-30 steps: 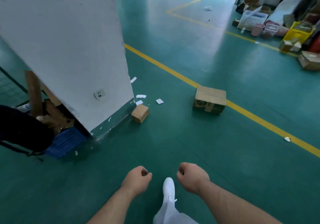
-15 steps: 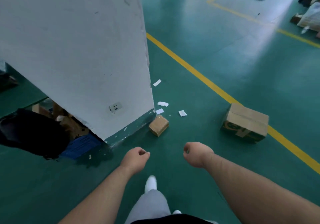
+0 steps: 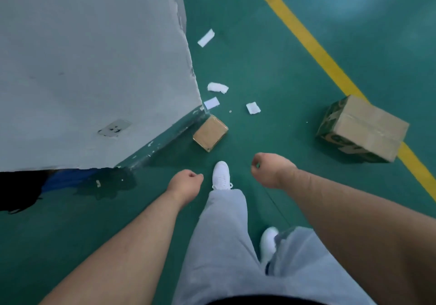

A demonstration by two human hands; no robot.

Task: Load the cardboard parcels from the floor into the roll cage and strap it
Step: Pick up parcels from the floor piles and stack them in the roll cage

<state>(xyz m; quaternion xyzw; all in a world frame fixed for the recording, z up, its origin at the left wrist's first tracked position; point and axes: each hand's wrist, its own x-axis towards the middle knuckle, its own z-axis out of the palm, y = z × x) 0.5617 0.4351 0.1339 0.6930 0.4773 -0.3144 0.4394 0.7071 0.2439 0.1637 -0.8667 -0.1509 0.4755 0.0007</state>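
A small brown cardboard parcel [image 3: 210, 132] lies on the green floor against the foot of a grey pillar. A larger cardboard parcel [image 3: 363, 128] with green print sits to the right, partly on the yellow floor line. My left hand [image 3: 185, 184] and my right hand [image 3: 271, 169] hang in front of me, just short of the small parcel, fingers curled and holding nothing. The roll cage is out of view.
The grey pillar [image 3: 94, 68] fills the upper left, with a socket low on its face. Several white paper scraps [image 3: 253, 108] lie beyond the small parcel. A yellow line [image 3: 313, 45] crosses the floor at right. My white shoe [image 3: 221, 174] is planted between my hands.
I have walked forward and tilted my view down; both parcels are now much closer. My hands stay curled and hold nothing.
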